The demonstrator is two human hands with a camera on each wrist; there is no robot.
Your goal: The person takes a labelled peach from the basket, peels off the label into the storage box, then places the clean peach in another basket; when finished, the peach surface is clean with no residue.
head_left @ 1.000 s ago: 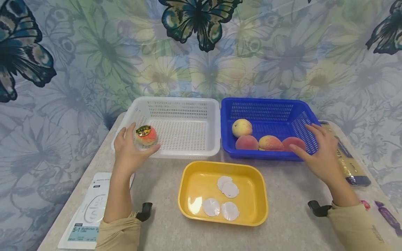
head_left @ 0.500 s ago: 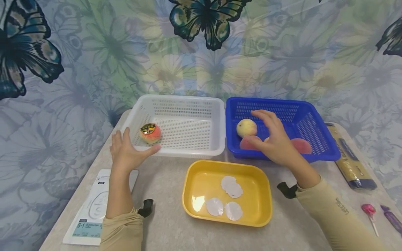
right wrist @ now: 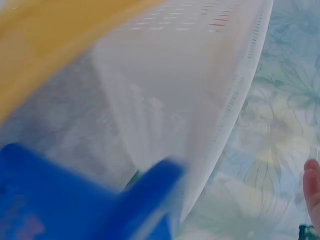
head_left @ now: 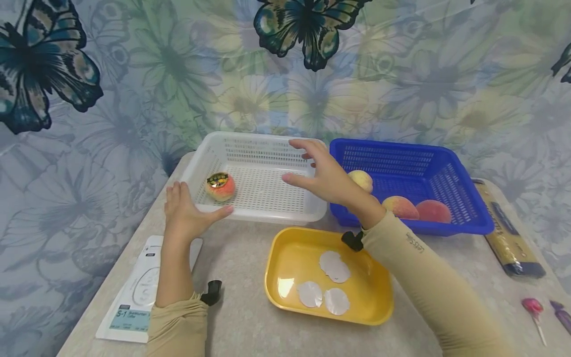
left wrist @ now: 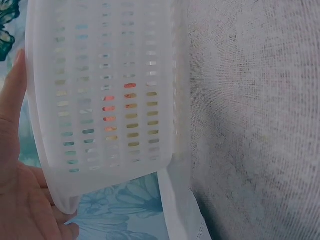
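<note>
A peach with a gold sticker (head_left: 220, 186) lies in the near left corner of the white basket (head_left: 267, 213). My left hand (head_left: 185, 213) rests with spread fingers against that basket's near left rim (left wrist: 100, 165) and holds nothing. My right hand (head_left: 322, 173) hovers with loose fingers over the right side of the white basket, empty. Three peaches (head_left: 401, 207) lie in the blue basket (head_left: 464, 198). In the right wrist view the white basket (right wrist: 190, 100) is blurred.
A yellow tray (head_left: 374, 307) with several white paper discs (head_left: 332, 267) sits in front of the baskets. A white printed sheet (head_left: 134, 292) lies at the left. A long packet (head_left: 506, 230) and lollipops (head_left: 533, 310) lie at the right.
My left hand let go of the stickered peach, which now lies in the white basket. My right hand swung left from the blue basket to above the white one.
</note>
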